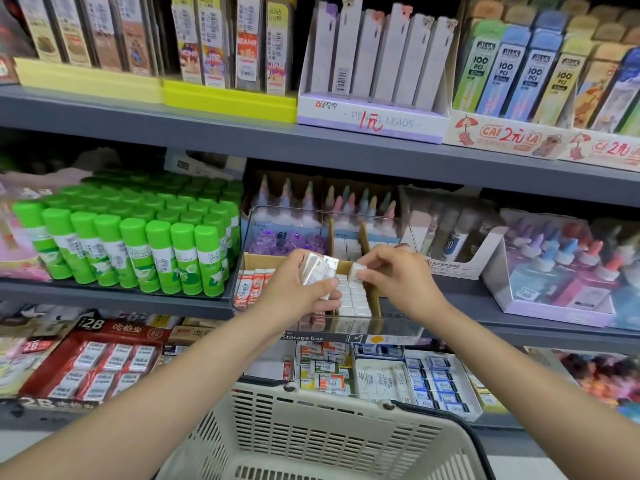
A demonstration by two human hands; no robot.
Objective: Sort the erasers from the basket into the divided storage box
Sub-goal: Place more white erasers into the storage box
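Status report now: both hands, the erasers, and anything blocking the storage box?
Left hand grips a stack of erasers over the storage box. Right hand pinches one eraser above the white row. Nothing blocks.

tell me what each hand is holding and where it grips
The left hand grips a small stack of wrapped erasers around their sides. The right hand pinches one white eraser at its end with its fingertips, above the storage box.
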